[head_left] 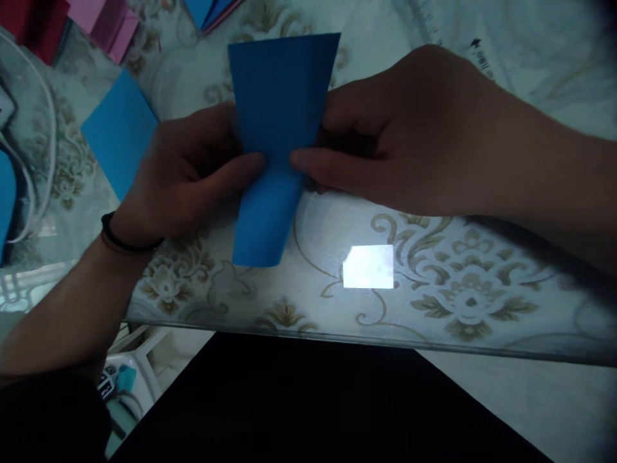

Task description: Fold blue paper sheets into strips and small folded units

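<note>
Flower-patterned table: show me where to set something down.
On the flower-patterned table, there's room right of the long blue paper sheet, between the right hand and the near edge; the bright white rectangle there looks like a reflection. Crowded: the left side, with red folded paper, pink folded paper, flat blue paper and a white cable.

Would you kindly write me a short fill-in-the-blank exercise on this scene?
1. The left hand and right hand hold a paper strip coloured ____.
2. The black band circles the ____ wrist.
3. Between upper and lower, the pink paper lies in the picture's ____ half.

Missing words: blue; left; upper.
</note>
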